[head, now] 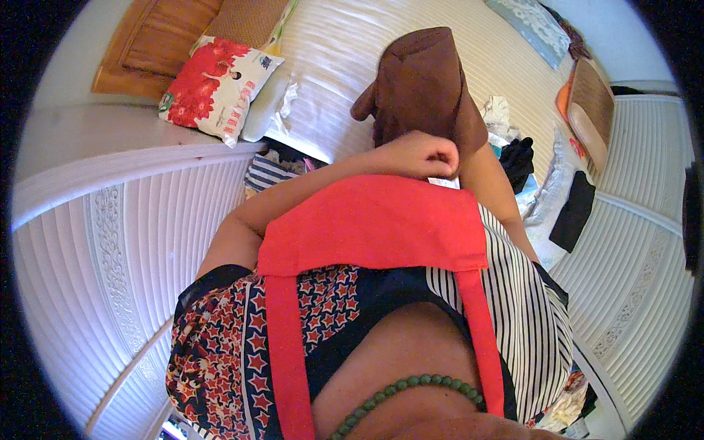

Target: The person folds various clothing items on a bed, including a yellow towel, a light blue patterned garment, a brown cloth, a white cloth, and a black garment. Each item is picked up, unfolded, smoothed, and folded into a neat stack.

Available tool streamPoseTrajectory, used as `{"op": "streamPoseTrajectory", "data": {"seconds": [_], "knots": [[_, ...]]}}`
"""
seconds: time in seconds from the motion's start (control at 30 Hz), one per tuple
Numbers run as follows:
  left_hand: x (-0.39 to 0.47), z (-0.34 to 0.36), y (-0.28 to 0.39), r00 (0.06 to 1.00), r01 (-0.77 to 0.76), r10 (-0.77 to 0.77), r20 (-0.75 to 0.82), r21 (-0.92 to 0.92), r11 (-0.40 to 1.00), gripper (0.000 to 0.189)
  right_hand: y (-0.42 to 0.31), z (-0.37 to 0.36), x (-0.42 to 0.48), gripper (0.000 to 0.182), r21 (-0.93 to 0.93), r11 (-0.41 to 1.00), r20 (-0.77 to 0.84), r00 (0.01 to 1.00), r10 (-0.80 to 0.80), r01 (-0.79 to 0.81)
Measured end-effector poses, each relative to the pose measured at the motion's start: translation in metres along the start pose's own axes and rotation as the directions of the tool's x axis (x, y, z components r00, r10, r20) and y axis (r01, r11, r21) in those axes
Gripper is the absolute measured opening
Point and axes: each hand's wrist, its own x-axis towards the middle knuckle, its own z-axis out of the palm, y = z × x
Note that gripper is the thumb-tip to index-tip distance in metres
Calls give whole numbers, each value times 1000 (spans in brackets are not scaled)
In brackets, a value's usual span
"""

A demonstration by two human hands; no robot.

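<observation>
A brown cloth garment or cover (421,82) is draped over the end of my right forearm, and my right hand is hidden inside it. The cloth stands up in a broad, rounded shape, with a small tube-like part sticking out at its left. My left hand (434,155) lies across in front of its lower edge, fingers curled. Whether some cloth is pinched in those fingers cannot be seen. Behind the cloth spreads a bed with a pale striped cover (330,66).
At the left, a red and white printed pillow (212,91) lies by a wooden headboard or panel (157,44). Black cloth items (517,162) (573,212) and white cloths lie at the right, near a brown cushion (594,110). White ribbed cabinet doors flank both sides.
</observation>
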Motion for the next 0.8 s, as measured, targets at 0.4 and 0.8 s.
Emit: {"op": "streamPoseTrajectory", "data": {"seconds": [0.4,0.8], "knots": [[-27,-77,12,522,-215,37,-852,-89,973,18,11,17,-35,41,72,990,261,960,102,-125],[-24,-88,-11,662,-229,-370,-652,-646,728,31,-10,2,-38,26,-53,998,150,989,-15,23]]}}
